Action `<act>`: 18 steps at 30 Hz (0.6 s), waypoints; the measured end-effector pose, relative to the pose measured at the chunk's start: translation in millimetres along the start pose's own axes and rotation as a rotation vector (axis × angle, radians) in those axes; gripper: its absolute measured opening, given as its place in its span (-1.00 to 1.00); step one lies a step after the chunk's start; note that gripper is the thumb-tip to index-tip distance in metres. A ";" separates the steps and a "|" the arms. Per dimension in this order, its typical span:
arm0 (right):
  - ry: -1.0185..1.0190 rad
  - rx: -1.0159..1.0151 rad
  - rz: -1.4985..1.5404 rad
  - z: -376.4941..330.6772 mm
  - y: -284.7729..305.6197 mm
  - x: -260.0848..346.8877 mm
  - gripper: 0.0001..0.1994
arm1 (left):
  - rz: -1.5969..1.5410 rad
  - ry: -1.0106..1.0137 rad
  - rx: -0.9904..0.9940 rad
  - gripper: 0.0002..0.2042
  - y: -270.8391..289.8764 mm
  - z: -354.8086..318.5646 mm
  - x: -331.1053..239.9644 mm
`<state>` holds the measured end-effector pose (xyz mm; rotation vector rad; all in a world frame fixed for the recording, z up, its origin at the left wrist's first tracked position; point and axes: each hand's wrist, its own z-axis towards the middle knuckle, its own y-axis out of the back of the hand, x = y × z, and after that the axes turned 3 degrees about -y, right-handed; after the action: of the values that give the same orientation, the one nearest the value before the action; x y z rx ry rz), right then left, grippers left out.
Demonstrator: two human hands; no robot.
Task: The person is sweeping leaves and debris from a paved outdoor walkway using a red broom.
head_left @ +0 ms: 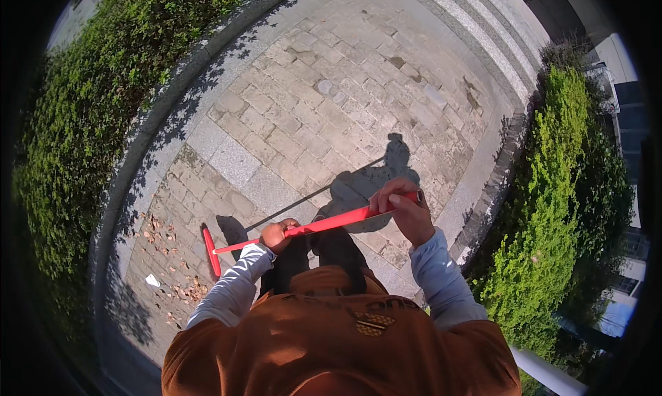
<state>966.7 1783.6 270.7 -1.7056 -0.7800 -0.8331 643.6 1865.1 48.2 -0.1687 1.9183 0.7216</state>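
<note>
Left hand: the left hand [275, 235] is wrapping fully closed around the lower part of the red broom handle [324, 223], fingers curled over the top.
Right hand: the right hand [402, 206] is gripping the upper end of the same handle, fist closed, thumb lying along the shaft.
Broom handle: a slim, straight, smooth red rod is running diagonally across the body, from upper right down to lower left.
Broom head: a narrow red bar [211, 251] is sitting crosswise at the low end, resting on or just above the paving; contact cannot be told.
Paving: rough, rectangular stone blocks [331, 99] in grey and tan are lying in staggered rows, stained in places.
Leaves: dry, brown, curled leaves [181, 272] are lying scattered beside the broom head, with a small white scrap [152, 280] among them.
Kerb: a smooth pale stone kerb [155, 120] is bordering the paving.
Hedges: dense, leafy green hedges [83, 134] are flanking both sides.
Clothing: pale grey sleeves [231, 292] are showing under an orange vest [331, 341].
</note>
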 end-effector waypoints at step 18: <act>0.752 0.013 -1.091 -115.0 117.4 274.2 -0.86 | -0.198 -0.844 0.301 -0.83 -230.9 390.6 -347.4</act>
<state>1195.3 1671.4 463.9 -0.7034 -1.1328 -2.0260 1205.7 1825.1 143.6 0.1233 1.1529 0.2822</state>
